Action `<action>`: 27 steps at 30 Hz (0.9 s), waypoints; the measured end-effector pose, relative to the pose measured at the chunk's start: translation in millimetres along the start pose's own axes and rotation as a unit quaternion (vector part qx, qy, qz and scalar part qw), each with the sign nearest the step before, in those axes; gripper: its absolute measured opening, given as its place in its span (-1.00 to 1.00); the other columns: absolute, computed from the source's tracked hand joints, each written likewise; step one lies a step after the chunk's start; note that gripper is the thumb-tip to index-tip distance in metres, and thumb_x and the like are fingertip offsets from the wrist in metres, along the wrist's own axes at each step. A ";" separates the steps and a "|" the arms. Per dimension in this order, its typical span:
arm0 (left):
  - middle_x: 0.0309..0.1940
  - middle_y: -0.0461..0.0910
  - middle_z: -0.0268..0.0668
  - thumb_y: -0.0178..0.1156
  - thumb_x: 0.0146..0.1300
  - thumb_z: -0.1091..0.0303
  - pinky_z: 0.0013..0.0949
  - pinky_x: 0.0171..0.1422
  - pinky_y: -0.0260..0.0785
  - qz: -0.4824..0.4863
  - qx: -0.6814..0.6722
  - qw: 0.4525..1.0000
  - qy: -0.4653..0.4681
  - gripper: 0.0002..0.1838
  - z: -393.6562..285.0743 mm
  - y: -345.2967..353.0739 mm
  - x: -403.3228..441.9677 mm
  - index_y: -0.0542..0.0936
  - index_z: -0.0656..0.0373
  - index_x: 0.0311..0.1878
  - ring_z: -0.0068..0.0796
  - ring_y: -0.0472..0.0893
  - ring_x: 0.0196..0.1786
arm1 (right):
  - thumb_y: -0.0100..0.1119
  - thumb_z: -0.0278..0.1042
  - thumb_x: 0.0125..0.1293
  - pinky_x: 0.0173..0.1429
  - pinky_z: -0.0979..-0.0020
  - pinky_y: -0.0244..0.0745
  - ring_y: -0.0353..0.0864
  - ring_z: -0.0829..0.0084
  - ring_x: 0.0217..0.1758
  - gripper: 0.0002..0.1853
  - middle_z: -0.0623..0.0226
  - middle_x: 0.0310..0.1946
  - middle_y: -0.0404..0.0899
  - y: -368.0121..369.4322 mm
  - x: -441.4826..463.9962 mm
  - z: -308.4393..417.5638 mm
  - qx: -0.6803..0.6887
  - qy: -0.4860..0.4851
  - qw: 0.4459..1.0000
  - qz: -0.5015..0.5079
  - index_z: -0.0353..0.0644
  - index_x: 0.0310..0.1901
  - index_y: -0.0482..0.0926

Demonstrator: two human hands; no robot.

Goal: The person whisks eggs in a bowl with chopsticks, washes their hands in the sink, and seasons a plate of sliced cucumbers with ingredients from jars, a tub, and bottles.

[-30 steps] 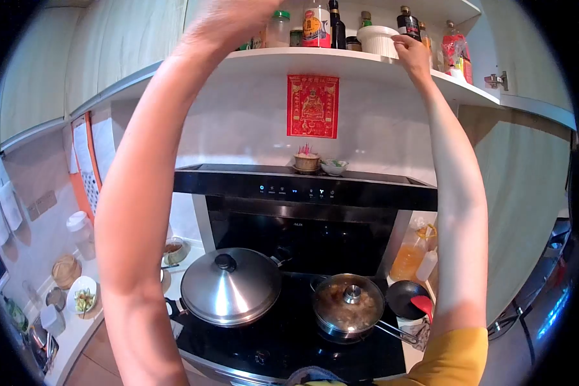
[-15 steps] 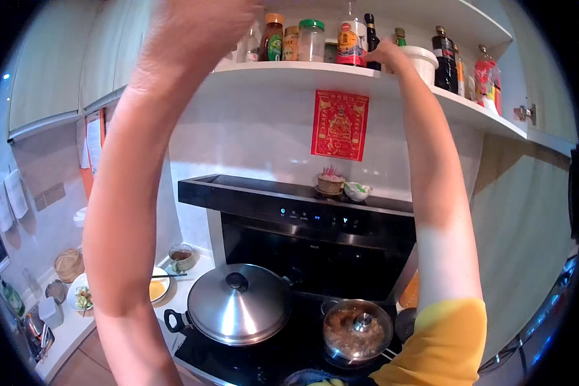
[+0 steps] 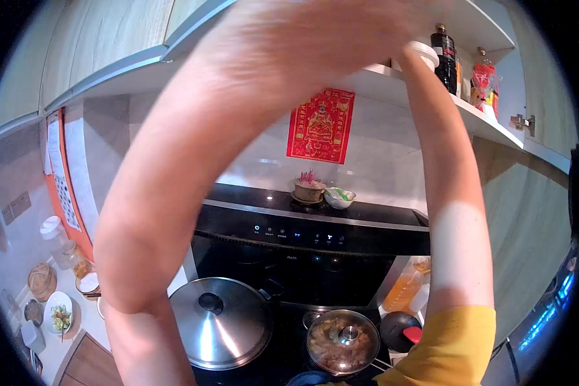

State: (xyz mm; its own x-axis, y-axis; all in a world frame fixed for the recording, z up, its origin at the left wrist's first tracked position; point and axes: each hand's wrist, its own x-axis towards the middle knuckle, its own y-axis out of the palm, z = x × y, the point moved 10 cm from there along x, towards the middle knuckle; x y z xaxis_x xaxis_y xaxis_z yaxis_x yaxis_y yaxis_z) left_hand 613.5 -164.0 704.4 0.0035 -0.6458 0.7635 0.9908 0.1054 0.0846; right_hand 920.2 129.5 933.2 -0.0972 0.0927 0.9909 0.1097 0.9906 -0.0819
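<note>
My left arm is raised across the upper part of the view, with my left hand at the top, smeared by motion, in front of the open shelf. Whether its fingers hold anything cannot be made out. My right arm reaches up to the same shelf; its wrist meets the left hand's outline, and the right hand's fingers are hidden behind it. A white tub stands beside the right wrist. Just right of the tub is a dark sauce bottle. My left arm covers the other jars and bottles.
Below are a large lidded steel pan and a glass-lidded pot of food on the stove. A black range hood carries an incense pot and a small bowl. A plate of food sits left.
My left hand has swung right along the shelf towards my right hand, covering the jars and bottles. The view has turned slightly left and down.
</note>
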 end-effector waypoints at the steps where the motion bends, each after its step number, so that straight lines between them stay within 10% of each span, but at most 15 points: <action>1: -0.37 0.59 -0.09 0.14 0.06 0.58 -0.47 -0.18 0.43 0.002 0.005 1.000 0.015 -0.81 -1.0 2.2 -2.5 0.57 0.36 -0.22 -0.40 0.56 -0.33 | 0.35 0.09 -0.13 -0.07 0.28 0.49 0.62 0.14 -0.16 -0.47 0.08 -0.33 0.62 11.0 4.6 -3.7 -0.001 -0.001 1.000 0.002 -0.32 -0.35 0.62; 7: -0.39 0.58 -0.02 0.11 0.04 0.60 -0.43 -0.18 0.44 0.014 0.031 0.995 0.097 -0.83 -12.6 2.5 -18.5 0.58 0.39 -0.26 -0.30 0.58 -0.33 | 0.35 0.05 -0.13 -0.11 0.31 0.48 0.61 0.18 -0.20 -0.48 0.11 -0.35 0.61 43.8 -39.6 -8.1 -0.027 0.094 0.977 0.190 -0.33 -0.34 0.61; 19: -0.44 0.55 0.14 0.06 -0.01 0.64 -0.33 -0.18 0.47 0.015 0.038 0.984 0.172 -0.85 -28.1 9.5 -7.3 0.59 0.45 -0.36 -0.09 0.61 -0.34 | 0.33 -0.02 -0.12 -0.18 0.35 0.48 0.60 0.28 -0.29 -0.51 0.17 -0.39 0.60 -27.8 -32.8 -10.0 0.229 0.148 0.962 0.012 -0.35 -0.32 0.59; 21: -0.44 0.58 0.07 0.10 -0.01 0.56 -0.33 -0.13 0.46 0.004 0.044 0.993 0.108 -0.85 -19.4 13.5 4.7 0.61 0.38 -0.37 -0.07 0.61 -0.31 | 0.33 -0.03 -0.12 -0.19 0.36 0.47 0.60 0.29 -0.30 -0.52 0.18 -0.40 0.59 -53.0 -29.4 -27.4 0.333 0.173 0.926 -0.027 -0.35 -0.32 0.59; 24: -0.24 0.59 -0.30 0.15 0.08 0.48 -0.49 -0.10 0.35 0.087 0.122 0.981 -0.121 -0.76 17.2 26.0 10.5 0.58 0.20 -0.14 -0.54 0.56 -0.19 | 0.33 -0.17 -0.08 -0.19 0.39 0.49 0.58 0.35 -0.29 -0.55 0.22 -0.35 0.57 -109.0 -30.4 -67.7 0.503 0.193 0.839 -0.075 -0.33 -0.21 0.53; 27: -0.39 0.57 -0.35 0.18 0.10 0.44 -0.56 -0.27 0.32 0.075 0.094 0.988 -0.092 -0.83 5.4 25.6 16.0 0.60 0.22 -0.21 -0.63 0.48 -0.40 | 0.34 -0.32 -0.05 -0.28 0.42 0.49 0.54 0.40 -0.40 -0.64 0.24 -0.40 0.55 -185.4 -53.5 -58.9 0.657 0.166 0.732 -0.070 -0.29 -0.22 0.49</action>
State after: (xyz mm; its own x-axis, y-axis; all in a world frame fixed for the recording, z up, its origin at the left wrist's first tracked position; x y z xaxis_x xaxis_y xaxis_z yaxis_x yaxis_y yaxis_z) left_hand 638.3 -167.6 722.3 0.1077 -0.4657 0.8784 0.9385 0.3392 0.0648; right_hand 963.4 -65.1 901.6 0.2522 0.1676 0.9530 -0.9461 0.2496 0.2065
